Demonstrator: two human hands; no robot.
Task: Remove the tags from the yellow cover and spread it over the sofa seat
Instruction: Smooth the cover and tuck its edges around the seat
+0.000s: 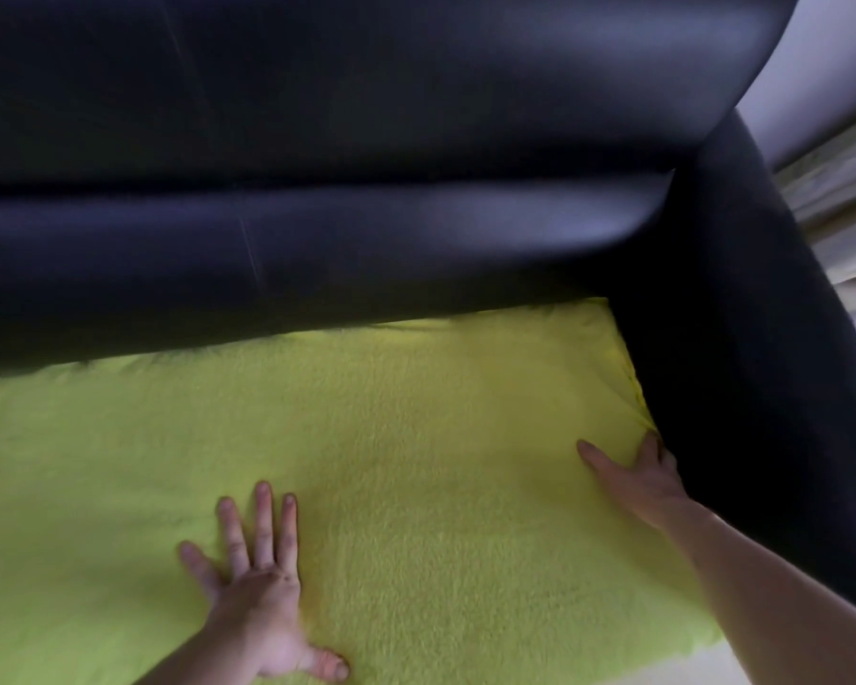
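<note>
The fuzzy yellow cover [391, 437] lies spread flat over the seat of a dark leather sofa [317, 215]. Its far edge runs under the backrest and its right edge meets the armrest. My left hand [258, 585] rests palm down on the cover near the front, fingers apart. My right hand [638, 479] lies flat at the cover's right edge, fingertips pushed into the gap beside the armrest [737, 363]. No tags are visible.
The sofa backrest fills the upper half of the view. The armrest rises along the right. A pale wall [836, 66] and light floor [841, 224] show past the armrest at the far right.
</note>
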